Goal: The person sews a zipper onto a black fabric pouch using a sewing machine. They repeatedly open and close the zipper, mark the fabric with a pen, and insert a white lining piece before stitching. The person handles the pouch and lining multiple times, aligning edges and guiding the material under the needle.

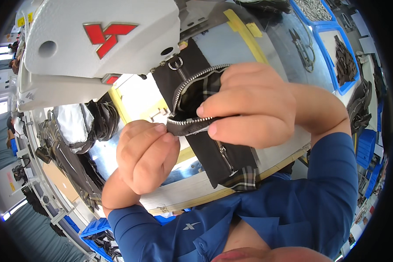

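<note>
- Dark pouch (pixel 195 95), in from bench's near edge (pixel 174 198): probably light, floppy; grab the zipper rim (pixel 187 82)
- Left hand (pixel 146 157) pinches one end, right hand (pixel 257 105) pinches the lip (pixel 188 127)

Snips (pixel 299 45) near the far right corner of the bench (pixel 280 37); blue trays (pixel 325 26) beside its right edge; curtains (pixel 36 225) beyond its left.

And here's the black zippered fabric piece (pixel 187 128), mouth gaping wide, silver zipper teeth (pixel 182 86) parted in a loop, plaid inside! Beneath, a black panel (pixel 240 155) slants across the desk (pixel 179 198), metal D-ring (pixel 175 69) at its far end.
</note>
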